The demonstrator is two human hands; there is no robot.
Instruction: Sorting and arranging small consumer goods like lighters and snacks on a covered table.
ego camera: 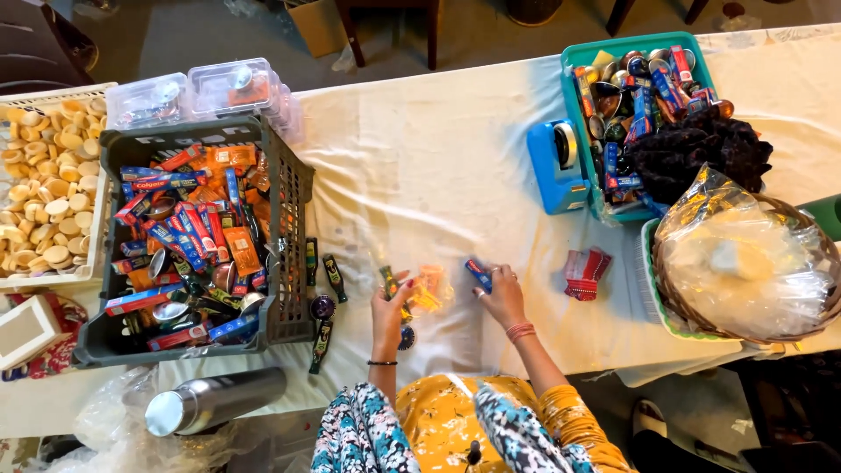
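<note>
At lower centre of the frame, the left hand [388, 308] is closed around a small dark green bottle [390, 282], held upright, apparently so the item stays ready over the work area. Just right of it, the right hand [504, 296] pinches a small blue packet [478, 274] between fingertips, tilted, beside a clear pouch of orange sachets [427, 289] lying on the white table cover [420, 175]. The two hands are apart, the pouch lying between them.

At left, a grey crate [293, 201] holds mixed toothpaste boxes, orange sachets and small tins, within reach of the left hand. Three more dark bottles [334, 277] lie on the cover along the crate's right wall, probably set out as stock. Clear lidded boxes [201, 92] stand behind the crate.

At upper right, a teal bin [574, 58] contains similar items; a blue tape dispenser [554, 166] stands against its left wall. Red sachets [586, 273] lie right of the right hand. A wicker basket [823, 289] wrapped in clear film occupies the right edge. A steel flask [215, 398] lies at lower left.
</note>
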